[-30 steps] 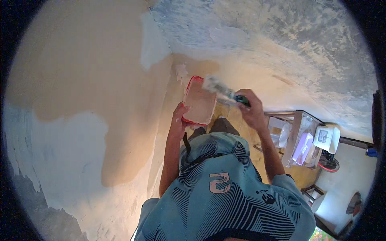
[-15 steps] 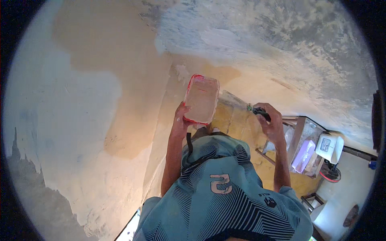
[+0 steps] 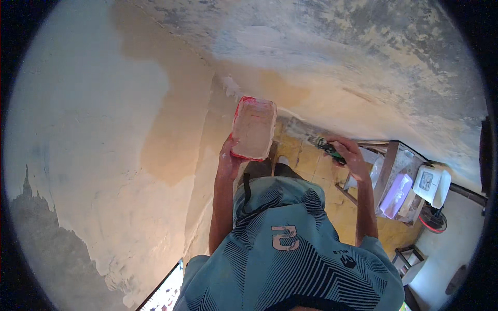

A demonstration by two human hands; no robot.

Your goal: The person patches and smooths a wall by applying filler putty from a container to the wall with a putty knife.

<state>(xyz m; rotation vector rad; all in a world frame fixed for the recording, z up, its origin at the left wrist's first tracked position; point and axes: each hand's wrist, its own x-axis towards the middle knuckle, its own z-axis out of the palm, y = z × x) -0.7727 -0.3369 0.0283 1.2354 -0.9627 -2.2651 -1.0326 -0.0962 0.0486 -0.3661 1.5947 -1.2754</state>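
My left hand (image 3: 228, 161) is closed around the lower left side of a shallow red rectangular tray (image 3: 254, 128), its inside coated in beige filler paste. Off to the right, my right hand (image 3: 354, 159) grips the green and black handle of a putty knife (image 3: 331, 149). The knife's smeared metal blade points left toward the tray, apart from it and above the floor. Ahead of both hands is a patchy wall (image 3: 321, 78), partly covered in beige and grey filler, meeting the left wall (image 3: 104, 129) at a corner.
To the right, a wooden stand (image 3: 386, 168) carries a lilac container (image 3: 397, 196) and a white box-like item (image 3: 429, 182). A dark round object with a red rim (image 3: 433, 220) is beside it. Yellow floor tiles (image 3: 311, 165) lie below, with my foot (image 3: 283, 160) on them.
The view has turned slightly, so the left wall's beige patch sits further right. The tray shifts slightly left, and my right hand tilts the knife, showing more green handle. Both grips hold.
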